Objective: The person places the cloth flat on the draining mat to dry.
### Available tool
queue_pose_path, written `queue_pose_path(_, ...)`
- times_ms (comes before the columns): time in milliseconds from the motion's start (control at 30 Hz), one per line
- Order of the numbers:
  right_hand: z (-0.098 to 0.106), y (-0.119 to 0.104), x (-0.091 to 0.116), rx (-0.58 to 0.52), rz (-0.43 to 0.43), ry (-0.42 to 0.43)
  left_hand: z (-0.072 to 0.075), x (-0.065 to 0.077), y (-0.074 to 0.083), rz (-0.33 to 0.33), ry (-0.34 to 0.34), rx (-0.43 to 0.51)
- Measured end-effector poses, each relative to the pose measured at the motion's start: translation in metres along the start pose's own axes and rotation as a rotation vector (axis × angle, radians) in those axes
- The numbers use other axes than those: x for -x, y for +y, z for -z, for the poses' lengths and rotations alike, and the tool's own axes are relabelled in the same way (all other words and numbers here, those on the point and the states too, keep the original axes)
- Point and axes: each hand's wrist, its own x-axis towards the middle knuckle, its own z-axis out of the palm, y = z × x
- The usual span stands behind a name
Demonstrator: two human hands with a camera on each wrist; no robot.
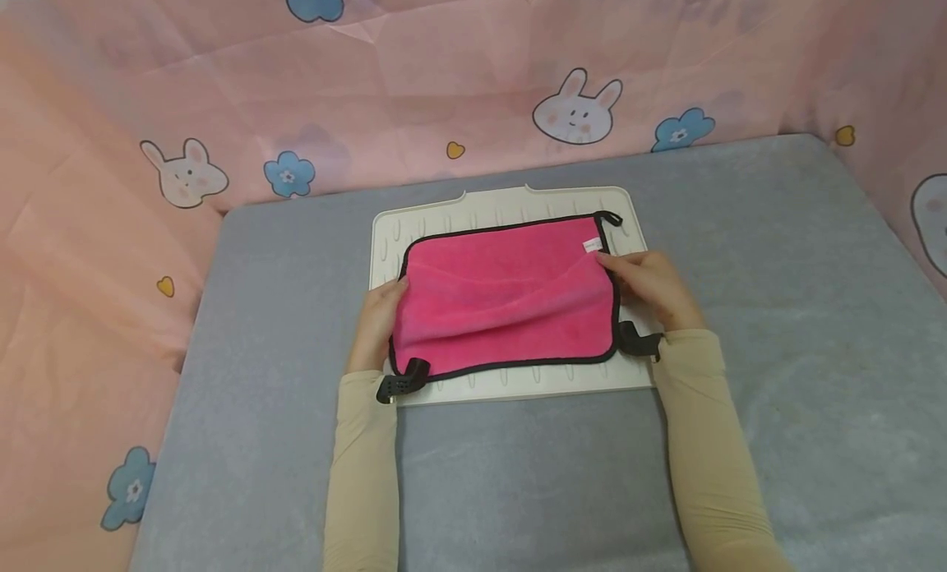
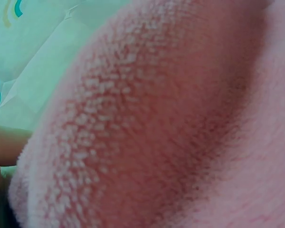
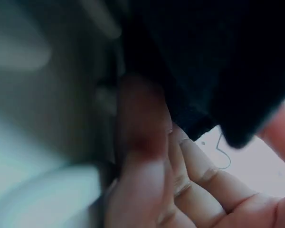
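A pink cloth [image 1: 510, 292] with a black edge, a white label and a black loop at its far right corner spreads over a cream ribbed mat [image 1: 533, 383]. My left hand [image 1: 376, 321] grips its left side, thumb on top. At the right side my right hand [image 1: 654, 284] pinches the cloth between thumb and fingers. The cloth sags in a fold between the hands. In the left wrist view the pink pile [image 2: 147, 118] fills most of the picture. The right wrist view shows curled fingers [image 3: 199, 180] under the dark cloth edge.
A grey table [image 1: 259, 440] lies under the mat. Pink fabric [image 1: 429, 87] printed with rabbits and flowers hangs behind the table and at both sides. Black wrist mounts [image 1: 403, 381] sit at the sleeve ends, close to the cloth.
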Motion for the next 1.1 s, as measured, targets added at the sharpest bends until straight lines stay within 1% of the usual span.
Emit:
queue_pose_path(67,-0.0005,-0.0008,-0.0005,-0.002,0.030,-0.011,-0.0001,0.0002,0.0000,-0.013,-0.018,0.005)
queue_pose_path(200,-0.0012,-0.0007,-0.0021,-0.063,0.069,-0.035,-0.0006,0.0006,0.0007,-0.041,-0.037,0.027)
queue_pose_path(267,-0.0015,0.0000,-0.0027,-0.127,0.066,-0.042,-0.0010,0.0005,0.0008,-0.046,-0.032,0.041)
queue_pose_path(367,-0.0018,0.0015,-0.0028,-0.220,0.062,-0.037,-0.0023,0.0003,0.0006,-0.049,-0.015,0.036)
queue_pose_path(400,-0.0020,0.0019,-0.0028,-0.239,0.063,-0.033,-0.0028,0.0002,0.0004,-0.050,-0.009,0.029)
queue_pose_path(467,-0.0030,0.0019,-0.0024,-0.243,0.081,-0.015,-0.0036,-0.0005,-0.0002,-0.061,0.004,0.011)
queue_pose_path(533,-0.0044,0.0013,-0.0017,-0.239,0.117,0.000,-0.0043,-0.0002,0.0000,-0.072,0.018,0.006)
queue_pose_path(633,-0.0057,0.0006,0.0001,-0.270,0.200,0.002,-0.0046,0.0010,0.0011,-0.086,0.019,0.055)
queue_pose_path(700,-0.0054,0.0008,0.0014,-0.349,0.254,-0.025,-0.0042,0.0021,0.0020,-0.097,0.016,0.097)
queue_pose_path(800,-0.0035,0.0010,0.0028,-0.440,0.310,-0.064,-0.0036,0.0026,0.0018,-0.124,0.022,0.164)
queue_pose_path(867,-0.0019,0.0008,0.0033,-0.485,0.317,-0.084,-0.0030,0.0019,0.0012,-0.146,0.028,0.184)
queue_pose_path(967,0.0000,0.0016,0.0027,-0.527,0.302,-0.111,-0.0026,-0.0002,-0.0001,-0.142,0.042,0.170)
queue_pose_path(1033,0.0009,0.0027,0.0023,-0.574,0.268,-0.136,-0.0023,-0.0014,-0.0005,-0.114,0.033,0.137)
queue_pose_path(1100,0.0015,0.0039,0.0016,-0.626,0.228,-0.166,-0.0020,-0.0019,-0.0002,-0.071,0.019,0.107)
